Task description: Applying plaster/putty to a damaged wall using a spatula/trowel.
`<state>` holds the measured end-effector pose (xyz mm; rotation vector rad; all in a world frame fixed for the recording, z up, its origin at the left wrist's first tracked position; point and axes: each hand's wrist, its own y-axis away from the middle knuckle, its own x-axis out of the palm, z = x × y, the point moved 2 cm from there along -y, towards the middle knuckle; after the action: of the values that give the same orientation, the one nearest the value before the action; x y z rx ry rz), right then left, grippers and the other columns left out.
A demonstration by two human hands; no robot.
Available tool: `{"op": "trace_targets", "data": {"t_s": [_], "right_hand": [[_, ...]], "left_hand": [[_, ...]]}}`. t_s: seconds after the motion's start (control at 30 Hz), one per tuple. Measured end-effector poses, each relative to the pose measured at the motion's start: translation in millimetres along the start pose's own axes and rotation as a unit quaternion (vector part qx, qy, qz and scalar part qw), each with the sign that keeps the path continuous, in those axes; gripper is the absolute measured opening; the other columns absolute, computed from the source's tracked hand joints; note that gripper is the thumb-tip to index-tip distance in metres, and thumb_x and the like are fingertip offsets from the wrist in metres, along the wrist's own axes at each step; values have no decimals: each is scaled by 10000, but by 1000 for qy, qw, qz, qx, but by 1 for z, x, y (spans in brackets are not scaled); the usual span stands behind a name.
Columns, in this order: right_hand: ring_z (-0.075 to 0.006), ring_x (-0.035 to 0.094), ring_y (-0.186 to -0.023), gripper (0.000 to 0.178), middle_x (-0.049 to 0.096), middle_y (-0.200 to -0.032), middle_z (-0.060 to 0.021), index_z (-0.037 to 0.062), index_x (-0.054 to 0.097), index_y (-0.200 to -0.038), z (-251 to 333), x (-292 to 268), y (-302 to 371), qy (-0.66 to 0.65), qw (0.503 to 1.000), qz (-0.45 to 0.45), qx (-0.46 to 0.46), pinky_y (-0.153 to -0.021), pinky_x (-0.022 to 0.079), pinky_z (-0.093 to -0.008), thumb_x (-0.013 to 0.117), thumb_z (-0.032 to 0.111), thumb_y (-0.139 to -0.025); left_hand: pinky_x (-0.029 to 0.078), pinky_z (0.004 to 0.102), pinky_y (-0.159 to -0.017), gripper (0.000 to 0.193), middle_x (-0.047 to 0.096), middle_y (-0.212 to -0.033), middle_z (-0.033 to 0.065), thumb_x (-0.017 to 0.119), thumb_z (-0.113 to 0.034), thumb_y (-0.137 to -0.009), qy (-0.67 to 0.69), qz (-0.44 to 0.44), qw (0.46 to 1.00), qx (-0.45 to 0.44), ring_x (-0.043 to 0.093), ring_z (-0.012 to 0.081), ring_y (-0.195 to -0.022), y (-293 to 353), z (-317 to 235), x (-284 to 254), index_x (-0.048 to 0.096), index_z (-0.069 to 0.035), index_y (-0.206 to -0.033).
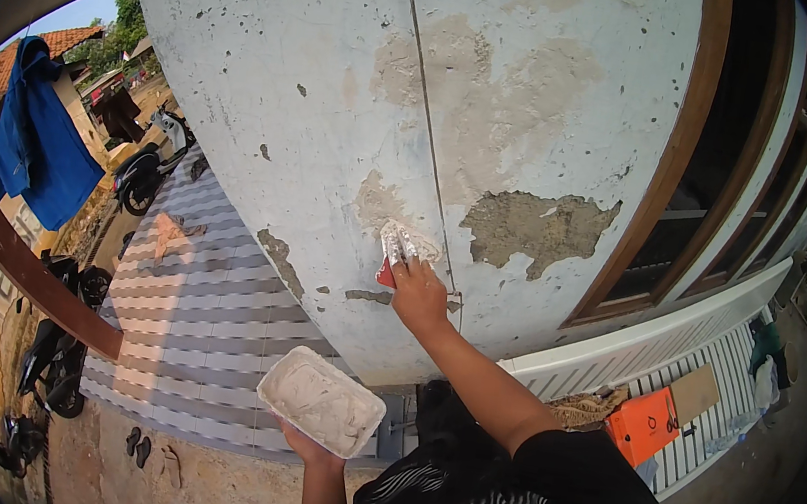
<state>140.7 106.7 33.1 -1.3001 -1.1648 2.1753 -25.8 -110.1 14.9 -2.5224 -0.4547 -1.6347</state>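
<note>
I have the right hand (418, 294) up at the whitewashed wall (278, 45), its fingers laid flat over a red putty scraper (386, 273) and holding it against the surface. The scraper lies under the fingers, its red part showing on their left side, and whitish filler coats the fingertips. A fresh smear of filler (427, 242) sits around them, just left of the dark vertical crack (422, 63). Lower down, I see the left hand (309, 445) bearing a white rectangular tub (280, 370) of pale filler from beneath; its fingers hold the underside, but I cannot tell how widely they spread. Right of the scraper, a rough grey-brown patch (537, 230) of bare plaster shows.
</note>
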Motion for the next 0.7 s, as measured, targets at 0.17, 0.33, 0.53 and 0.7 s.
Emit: {"op": "trace_targets", "data": {"t_s": [0.17,0.33,0.53,0.7], "right_hand": [[-297,631,-824,266,628,-951,-108,54,677,-1033,-6,4,-1,2,998,66,-19,-656,553,-408,590,47,-782],[-280,633,-818,225,624,-947,-83,48,672,-1006,-20,3,8,0,995,79,-54,-633,557,-402,588,67,-799],[-284,634,-825,229,630,-989,-83,42,671,-1015,-24,-7,8,4,990,119,-75,-636,561,-411,578,69,-808],[-301,637,-841,266,637,-1027,-91,39,674,-1038,-25,-25,15,-27,981,171,-87,-673,573,-401,577,49,-791]], "left_hand": [[436,602,-1018,702,482,-1441,84,354,-656,-949,17,-3,1000,6,502,378,-1272,-3,-5,-8,412,-179,-1462],[431,596,-1027,683,478,-1448,83,351,-639,-960,28,16,999,-11,501,372,-1276,-2,-3,3,413,-179,-1460],[434,588,-1028,673,484,-1442,86,351,-629,-965,27,25,999,-9,507,369,-1269,0,-2,9,421,-172,-1454],[438,586,-1024,674,494,-1431,90,350,-632,-965,23,25,999,-1,514,369,-1261,4,-4,6,426,-171,-1450]]}}
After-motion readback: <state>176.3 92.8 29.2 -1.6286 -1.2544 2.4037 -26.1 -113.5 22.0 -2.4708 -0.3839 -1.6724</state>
